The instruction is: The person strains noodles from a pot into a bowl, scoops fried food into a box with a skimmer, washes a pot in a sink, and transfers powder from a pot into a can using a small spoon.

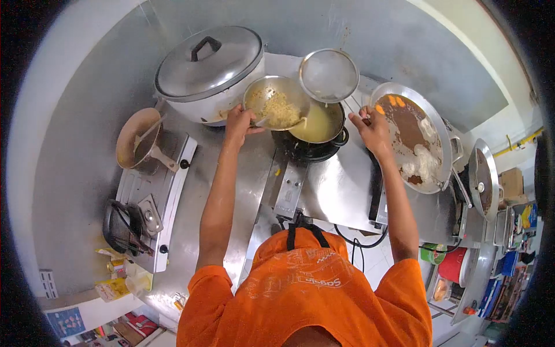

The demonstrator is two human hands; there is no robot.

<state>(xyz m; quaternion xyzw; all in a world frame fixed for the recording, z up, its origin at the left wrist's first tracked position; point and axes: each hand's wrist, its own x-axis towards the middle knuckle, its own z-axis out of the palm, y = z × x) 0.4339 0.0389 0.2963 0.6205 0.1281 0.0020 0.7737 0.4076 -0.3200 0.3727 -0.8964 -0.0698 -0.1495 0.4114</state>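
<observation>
My left hand [240,125] grips the edge of a metal bowl [254,88] that holds yellowish noodles [281,110]. The bowl is beside and partly over a black pot [341,136] with pale yellow liquid [317,124] in it. My right hand [372,128] is closed on the thin handle of a round wire strainer [328,76]. The strainer is above the back of the pot and looks empty. Under the pot is a burner.
A large lidded pot [209,65] stands at the back left. To the right is a wide pan [411,132] with brown sauce and white and orange pieces. A brown saucepan [136,139] rests on the left stove [167,202]. Cables hang near the front edge.
</observation>
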